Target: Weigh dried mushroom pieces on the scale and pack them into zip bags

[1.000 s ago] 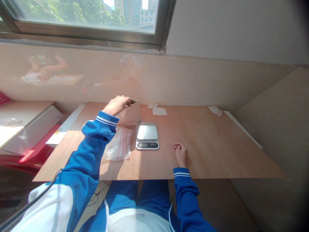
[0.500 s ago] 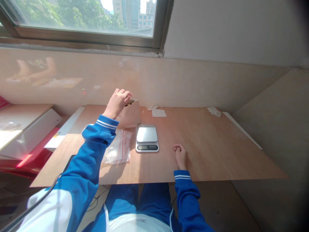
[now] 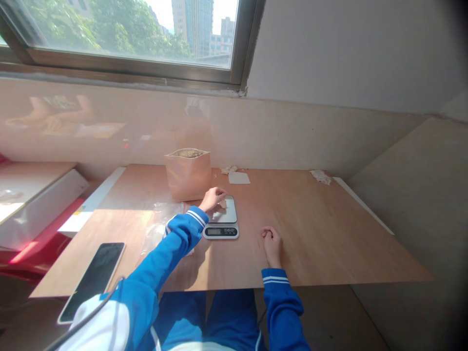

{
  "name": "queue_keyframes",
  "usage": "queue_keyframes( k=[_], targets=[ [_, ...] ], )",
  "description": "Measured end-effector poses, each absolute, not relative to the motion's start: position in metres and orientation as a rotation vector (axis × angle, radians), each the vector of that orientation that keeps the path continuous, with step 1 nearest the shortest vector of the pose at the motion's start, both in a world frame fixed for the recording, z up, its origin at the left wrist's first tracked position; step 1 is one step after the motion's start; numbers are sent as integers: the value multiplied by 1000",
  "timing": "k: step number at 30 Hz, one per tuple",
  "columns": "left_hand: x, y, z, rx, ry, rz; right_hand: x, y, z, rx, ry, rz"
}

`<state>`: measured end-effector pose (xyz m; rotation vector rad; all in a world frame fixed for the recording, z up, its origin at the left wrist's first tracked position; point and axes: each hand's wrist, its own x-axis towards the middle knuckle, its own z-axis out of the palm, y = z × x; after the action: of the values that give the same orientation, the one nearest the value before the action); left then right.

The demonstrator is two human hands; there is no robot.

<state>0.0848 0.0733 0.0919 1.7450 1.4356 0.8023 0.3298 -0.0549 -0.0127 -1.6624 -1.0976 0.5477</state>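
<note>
I read the scale's plate point(image 3: 230, 210) as smooth, shiny metal, its casing point(image 3: 221, 237) as plastic. At its eleven o'clock, the tall bag point(image 3: 188, 178) looks like paper with a soft sheen; at nine, the clear bags point(image 3: 156, 222) look like thin, glossy, wrinkled plastic. The tabletop point(image 3: 321, 234) is smooth, wood-grained; the phone point(image 3: 95, 270), at eight, glassy.

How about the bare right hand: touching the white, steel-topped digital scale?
No: the right hand rests on the brown wooden table, apart from the scale.
</note>
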Motion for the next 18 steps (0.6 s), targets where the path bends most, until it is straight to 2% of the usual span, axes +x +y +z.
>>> queue_keyframes(
  k=[4,9,13,18],
  targets=[
    [90,75,74,1686,1542,844,331,-54,-15,-1655,-1086,545],
    [85,73,78,1757,1577,907,331,-54,-15,-1650,-1079,540],
    [73,69,117,1880,1594,1049,330,-54,-15,-1659,-1082,541],
    [42,73,196,2164,1823,1542,331,-54,-16,-1661,-1103,543]
  ],
)
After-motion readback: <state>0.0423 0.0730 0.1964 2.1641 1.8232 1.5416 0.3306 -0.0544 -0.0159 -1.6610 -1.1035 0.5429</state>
